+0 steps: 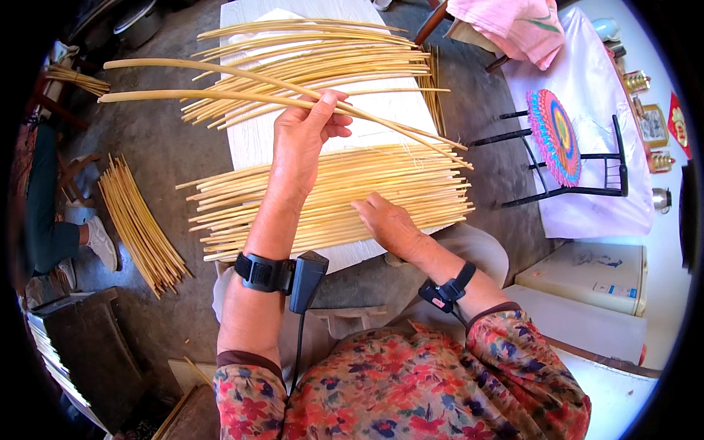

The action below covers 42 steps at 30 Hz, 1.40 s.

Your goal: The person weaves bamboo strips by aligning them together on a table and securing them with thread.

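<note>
My left hand is closed around two long pale-yellow stalks, raised above the table. They are spread apart at the left and cross toward the right. Below lies a near row of similar stalks, side by side on a white board-like tabletop, with thin thread loose near its upper right edge. My right hand rests low over this row, fingers extended toward the left and touching the stalks or just above them. Beyond my left hand, a looser pile of stalks covers the far part of the table.
A bundle of stalks lies on the floor at left, near a seated person's shoe. At right stand a black-framed folding chair with a colourful round seat, a cloth-covered table and a white box-like appliance. Pink cloth hangs at the back.
</note>
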Tool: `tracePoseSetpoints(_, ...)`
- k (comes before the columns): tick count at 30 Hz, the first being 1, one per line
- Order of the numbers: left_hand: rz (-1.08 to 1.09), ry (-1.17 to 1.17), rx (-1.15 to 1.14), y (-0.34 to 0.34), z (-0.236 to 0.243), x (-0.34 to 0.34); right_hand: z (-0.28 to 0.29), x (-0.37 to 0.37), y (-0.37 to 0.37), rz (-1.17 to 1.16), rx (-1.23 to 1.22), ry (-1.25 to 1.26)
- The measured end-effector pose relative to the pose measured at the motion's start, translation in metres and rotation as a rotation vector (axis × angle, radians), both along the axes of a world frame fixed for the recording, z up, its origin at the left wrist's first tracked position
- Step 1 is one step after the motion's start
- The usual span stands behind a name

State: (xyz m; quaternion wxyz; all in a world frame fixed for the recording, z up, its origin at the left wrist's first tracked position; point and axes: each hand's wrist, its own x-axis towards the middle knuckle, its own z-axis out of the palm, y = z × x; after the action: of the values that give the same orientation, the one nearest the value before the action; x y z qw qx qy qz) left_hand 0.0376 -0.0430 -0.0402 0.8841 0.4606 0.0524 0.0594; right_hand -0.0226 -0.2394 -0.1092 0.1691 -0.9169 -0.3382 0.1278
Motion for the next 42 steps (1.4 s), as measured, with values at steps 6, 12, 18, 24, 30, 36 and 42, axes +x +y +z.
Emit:
tracePoseSetpoints(6,0.005,0.008,-0.003,0.000,0.001,0.000,-0.002,0.004,0.001,-0.019,0.064,-0.040)
tracePoseSetpoints(12,0.007,0.013,-0.008,0.000,0.001,0.000,-0.003,0.006,0.003,-0.035,0.089,-0.043)
tracePoseSetpoints(18,0.003,0.016,-0.015,0.000,-0.002,0.001,-0.005,0.010,0.003,-0.023,0.054,-0.028)
tracePoseSetpoints(24,0.000,0.013,-0.023,-0.001,-0.002,0.002,-0.002,0.013,0.004,-0.025,0.030,0.020)
tracePoseSetpoints(30,-0.001,0.016,-0.036,-0.001,-0.008,0.005,-0.001,0.016,0.005,-0.040,0.044,0.033)
tracePoseSetpoints(36,-0.002,0.030,-0.007,-0.003,-0.005,0.005,-0.001,0.019,0.008,-0.042,-0.007,0.059)
tracePoseSetpoints(42,-0.009,0.028,-0.043,-0.004,-0.009,0.007,-0.009,0.024,0.007,-0.061,0.014,-0.018)
